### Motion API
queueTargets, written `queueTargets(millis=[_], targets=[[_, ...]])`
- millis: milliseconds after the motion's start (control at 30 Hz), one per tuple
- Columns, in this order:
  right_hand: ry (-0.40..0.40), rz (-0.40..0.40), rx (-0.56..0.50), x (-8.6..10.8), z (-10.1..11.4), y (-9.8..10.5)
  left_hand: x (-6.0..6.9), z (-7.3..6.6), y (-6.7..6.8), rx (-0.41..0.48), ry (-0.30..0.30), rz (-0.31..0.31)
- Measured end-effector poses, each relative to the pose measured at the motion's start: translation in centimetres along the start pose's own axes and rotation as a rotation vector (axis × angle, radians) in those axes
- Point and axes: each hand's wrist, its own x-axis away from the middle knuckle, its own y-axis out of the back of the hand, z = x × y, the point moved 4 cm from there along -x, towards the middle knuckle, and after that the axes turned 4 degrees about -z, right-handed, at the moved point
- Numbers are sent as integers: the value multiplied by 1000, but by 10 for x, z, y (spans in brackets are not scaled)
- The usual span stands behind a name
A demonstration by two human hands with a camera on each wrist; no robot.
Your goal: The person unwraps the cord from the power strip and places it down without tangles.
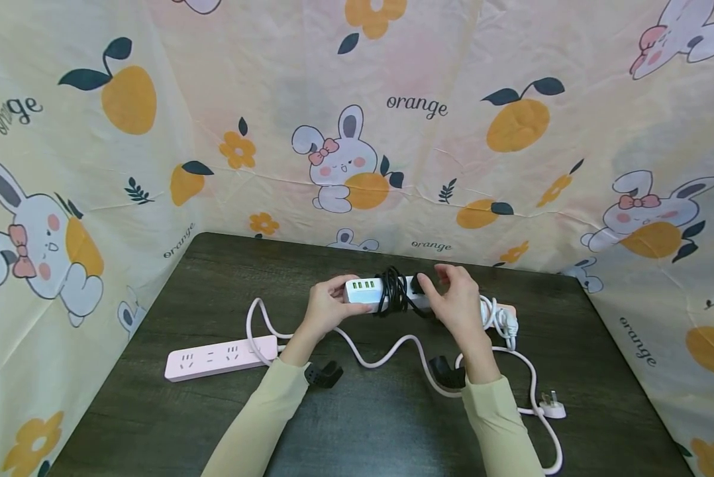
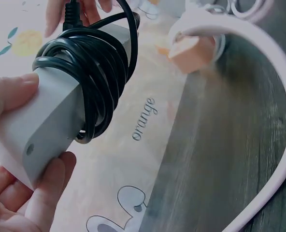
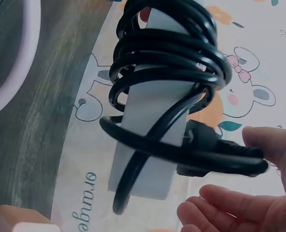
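My left hand (image 1: 327, 305) grips the end of a white power strip (image 1: 363, 291) with USB ports, thumb and fingers on opposite sides, lifted off the table. A black cable (image 1: 395, 291) is wound several times round the strip's middle. At the strip's other end a black plug (image 3: 201, 145) sits against its face, its seating partly hidden by a loop of cable. My right hand (image 1: 455, 301) is beside this plug. Its thumb (image 3: 266, 140) and fingers (image 3: 230, 208) are spread apart around the plug, not closed on it.
A pinkish-white power strip (image 1: 220, 358) lies at left on the dark table (image 1: 363, 424). Its white cord (image 1: 387, 361) snakes under my arms to a three-pin plug (image 1: 552, 405) at right. Behind my right wrist lies an orange-and-white block with a coiled white cable (image 1: 500, 321).
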Motion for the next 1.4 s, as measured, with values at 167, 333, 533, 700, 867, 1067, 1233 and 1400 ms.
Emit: queueTargets(millis=[167, 333, 533, 700, 867, 1067, 1233, 1400], targets=[[5, 65, 23, 3, 5, 2, 8, -3, 3, 2, -30, 0], [18, 143, 62, 7, 15, 1, 14, -6, 4, 26, -41, 14], [4, 194, 197, 13, 25, 4, 22, -12, 1, 67, -71, 18], [-13, 252, 232, 14, 26, 7, 27, -15, -2, 65, -114, 7], [11, 224, 211, 16, 25, 7, 30, -15, -4, 46, -124, 2], [10, 160, 179, 16, 24, 7, 30, -16, -6, 48, -129, -2], [-49, 158, 143, 15, 21, 5, 30, -17, -5, 46, -155, -6], [-32, 51, 42, 17, 20, 7, 30, -17, -2, 40, -154, -31]])
